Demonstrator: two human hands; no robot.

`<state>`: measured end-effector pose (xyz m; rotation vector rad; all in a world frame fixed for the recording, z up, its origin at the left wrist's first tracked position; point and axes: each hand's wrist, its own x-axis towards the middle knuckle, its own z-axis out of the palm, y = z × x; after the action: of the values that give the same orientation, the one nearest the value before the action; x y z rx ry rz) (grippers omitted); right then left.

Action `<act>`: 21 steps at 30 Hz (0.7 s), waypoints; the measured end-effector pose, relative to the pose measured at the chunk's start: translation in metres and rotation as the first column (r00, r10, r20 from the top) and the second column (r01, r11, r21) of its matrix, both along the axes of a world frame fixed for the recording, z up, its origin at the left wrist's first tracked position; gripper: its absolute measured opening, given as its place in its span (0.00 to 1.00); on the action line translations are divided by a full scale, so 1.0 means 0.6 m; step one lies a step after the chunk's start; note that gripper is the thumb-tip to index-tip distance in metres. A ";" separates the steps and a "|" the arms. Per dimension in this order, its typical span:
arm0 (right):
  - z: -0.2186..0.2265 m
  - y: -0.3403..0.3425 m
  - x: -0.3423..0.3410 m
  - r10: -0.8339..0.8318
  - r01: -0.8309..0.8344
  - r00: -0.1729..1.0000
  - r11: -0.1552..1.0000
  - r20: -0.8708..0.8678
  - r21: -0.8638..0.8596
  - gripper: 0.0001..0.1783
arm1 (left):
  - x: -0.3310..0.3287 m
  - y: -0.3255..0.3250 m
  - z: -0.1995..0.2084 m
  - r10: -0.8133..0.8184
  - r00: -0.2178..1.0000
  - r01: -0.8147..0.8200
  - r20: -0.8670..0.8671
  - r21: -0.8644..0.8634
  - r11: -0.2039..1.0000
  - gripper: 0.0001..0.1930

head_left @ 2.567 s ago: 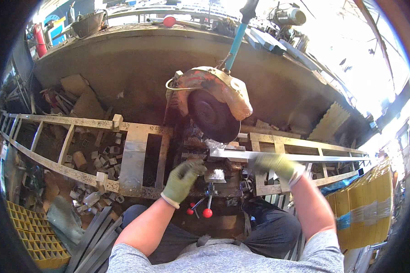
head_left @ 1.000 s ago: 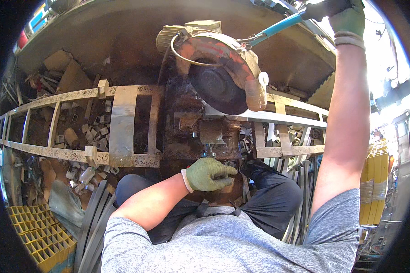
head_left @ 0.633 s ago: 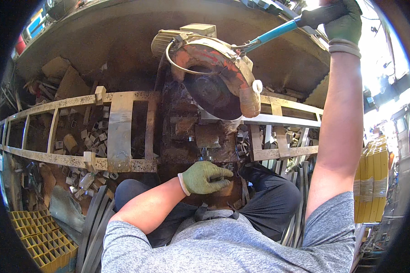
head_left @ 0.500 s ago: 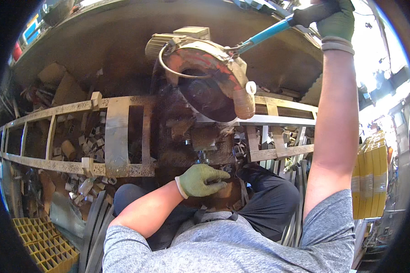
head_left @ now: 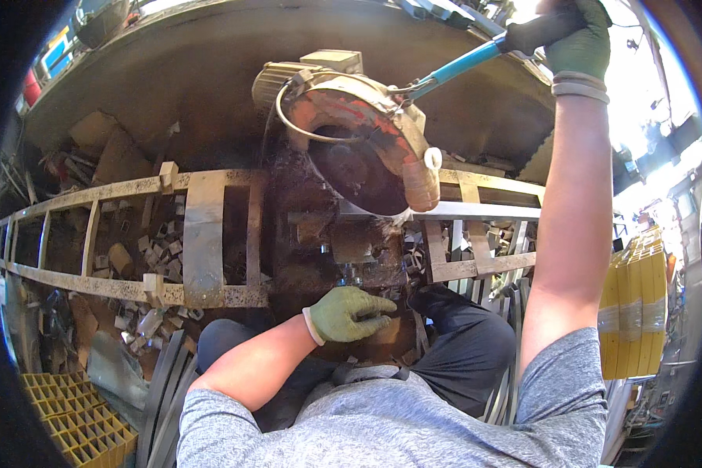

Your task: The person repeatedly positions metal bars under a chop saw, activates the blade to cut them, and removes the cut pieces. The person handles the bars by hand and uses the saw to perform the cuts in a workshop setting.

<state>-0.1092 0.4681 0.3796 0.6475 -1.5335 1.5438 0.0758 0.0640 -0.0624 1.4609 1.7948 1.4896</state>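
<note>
My right hand (head_left: pixel 579 40), in a green glove, is raised at the upper right and wrapped round the black grip of a blue lever (head_left: pixel 462 69). The lever joins a cut-off saw (head_left: pixel 339 97) with a worn orange-red and cream guard. Its dark round blade (head_left: pixel 349 165) meets the end of a silver metal bar (head_left: pixel 483 210), where whitish spray or dust shows. Below the saw, over my lap, my gloved left hand (head_left: pixel 347 314) holds nothing visible, its fingers stretched to the right and partly apart. The workpiece's left end is hidden at the blade.
A ladder-like metal frame (head_left: pixel 203 234) spans both sides of the saw. Many cut metal offcuts (head_left: pixel 160 249) lie beneath it. Long dark bars (head_left: pixel 164 390) lean by my left leg. A yellow grid-like stack (head_left: pixel 78 421) stands lower left, a wrapped yellow stack (head_left: pixel 636 312) at right.
The view has shifted slightly, with the saw and frame appearing a little lower and further right. My right hand stays on the lever; my left hand keeps nearly the same pose.
</note>
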 end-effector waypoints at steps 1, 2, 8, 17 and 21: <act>0.001 0.008 0.000 -0.011 0.011 1.000 1.000 0.012 0.006 0.06 | -0.001 0.001 -0.003 -0.008 1.000 0.008 -0.004 -0.017 1.000 0.20; 0.002 0.015 0.000 -0.023 0.022 1.000 1.000 0.012 0.012 0.06 | -0.001 0.001 -0.005 -0.011 1.000 0.012 0.012 -0.017 1.000 0.21; 0.004 0.026 0.010 -0.114 0.114 0.993 0.990 0.005 0.084 0.07 | -0.001 0.001 -0.008 -0.003 1.000 0.003 0.021 0.016 1.000 0.22; -0.001 0.009 0.037 -0.502 0.505 0.858 0.794 -0.103 0.339 0.10 | -0.004 -0.005 0.014 0.005 1.000 -0.006 -0.014 -0.086 0.996 0.20; -0.004 -0.006 0.053 -0.716 0.747 0.632 0.460 -0.297 0.481 0.11 | -0.005 -0.003 0.012 0.003 1.000 -0.003 -0.011 -0.026 1.000 0.20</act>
<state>-0.0771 0.4644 0.3773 0.2336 -1.8922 0.3731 0.0730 0.0622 -0.0549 1.4572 1.8163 1.4575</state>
